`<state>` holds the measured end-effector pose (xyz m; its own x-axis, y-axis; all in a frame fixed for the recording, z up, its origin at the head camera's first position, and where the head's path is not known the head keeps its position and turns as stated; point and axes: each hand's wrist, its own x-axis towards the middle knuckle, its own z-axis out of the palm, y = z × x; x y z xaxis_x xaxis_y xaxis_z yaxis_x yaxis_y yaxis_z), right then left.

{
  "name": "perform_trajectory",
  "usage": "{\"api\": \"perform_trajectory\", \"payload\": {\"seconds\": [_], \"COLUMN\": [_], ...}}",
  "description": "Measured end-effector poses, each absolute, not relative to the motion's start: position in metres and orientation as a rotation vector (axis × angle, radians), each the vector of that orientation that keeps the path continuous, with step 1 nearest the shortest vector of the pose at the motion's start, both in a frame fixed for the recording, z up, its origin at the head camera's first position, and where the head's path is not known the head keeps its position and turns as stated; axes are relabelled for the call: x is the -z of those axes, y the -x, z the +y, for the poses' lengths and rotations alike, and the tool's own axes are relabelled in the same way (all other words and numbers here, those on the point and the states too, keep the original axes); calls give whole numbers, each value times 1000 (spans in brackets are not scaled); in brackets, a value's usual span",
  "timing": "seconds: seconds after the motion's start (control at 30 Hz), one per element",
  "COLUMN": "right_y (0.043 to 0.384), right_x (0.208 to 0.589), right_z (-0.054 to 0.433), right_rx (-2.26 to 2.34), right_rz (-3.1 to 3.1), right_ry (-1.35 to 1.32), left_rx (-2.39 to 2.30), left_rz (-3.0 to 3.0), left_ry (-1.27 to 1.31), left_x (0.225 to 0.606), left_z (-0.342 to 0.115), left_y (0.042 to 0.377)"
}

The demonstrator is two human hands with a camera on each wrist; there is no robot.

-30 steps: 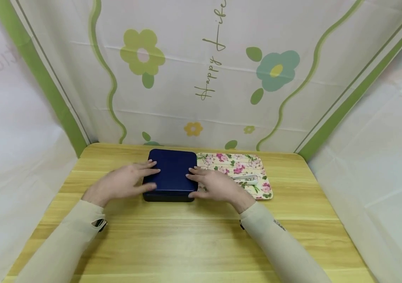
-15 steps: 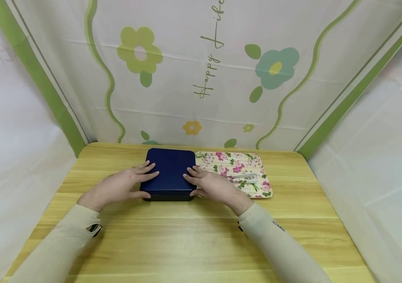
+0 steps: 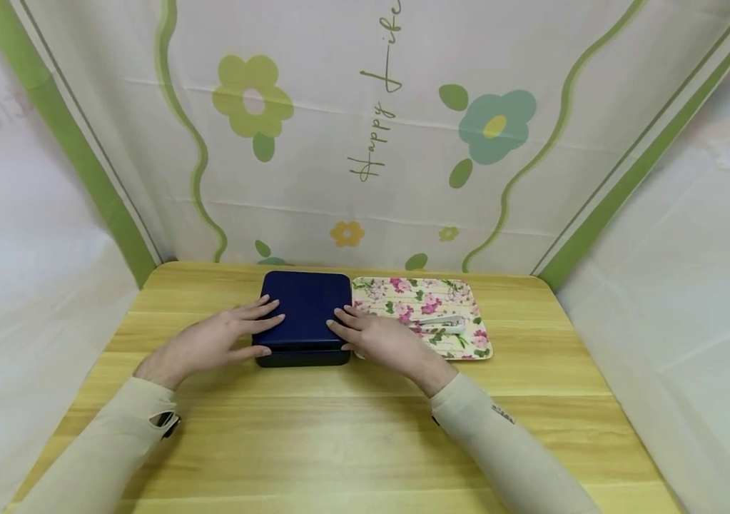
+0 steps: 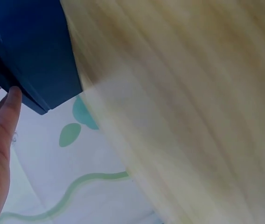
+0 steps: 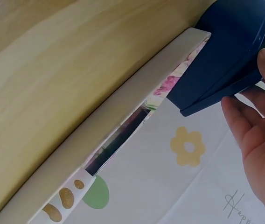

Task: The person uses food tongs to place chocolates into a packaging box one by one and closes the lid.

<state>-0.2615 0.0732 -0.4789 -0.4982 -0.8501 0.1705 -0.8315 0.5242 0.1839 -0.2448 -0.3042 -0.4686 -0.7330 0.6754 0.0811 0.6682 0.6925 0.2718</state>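
A dark navy box (image 3: 300, 358) with rounded corners stands near the table's back edge. Its lid (image 3: 307, 303) is tilted, the front edge raised above the body with a dark gap between. My left hand (image 3: 210, 341) holds the lid's left side, fingers spread on top and thumb at the front left corner. On the other side my right hand (image 3: 390, 346) grips the lid (image 5: 230, 95), fingers over the top and thumb at the edge. In the left wrist view, the left fingertips touch the lid's edge beside the box body (image 4: 34, 46).
Right beside the box lies a flower-patterned tray (image 3: 377, 289). On it rests a slim white object (image 3: 451, 323) with brown spots and a dark, shiny, blade-like part. The wooden table (image 3: 313, 442) ends at a printed white curtain (image 3: 313, 193) behind and at both sides.
The lid's front edge has risen from the box body, opening a gap. The left thumb has moved from the lid's top to its front left corner. Both hands stay at the lid's sides.
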Motion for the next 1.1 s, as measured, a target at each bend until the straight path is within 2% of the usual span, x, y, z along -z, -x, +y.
{"api": "perform_trajectory", "payload": {"seconds": [0.43, 0.83, 1.1], "right_y": [260, 262, 269], "right_x": [474, 473, 458], "right_z": [76, 74, 65], "right_rx": [-123, -108, -283], "right_rz": [-2678, -2704, -2916], "right_ry": [-1443, -1435, -1289], "left_rx": [-380, -336, -352], "left_rz": [2903, 2934, 2979], "left_ry": [-1196, -1304, -1342], "left_x": [475, 483, 495], "left_z": [-308, -309, -314], "left_y": [239, 237, 234]}}
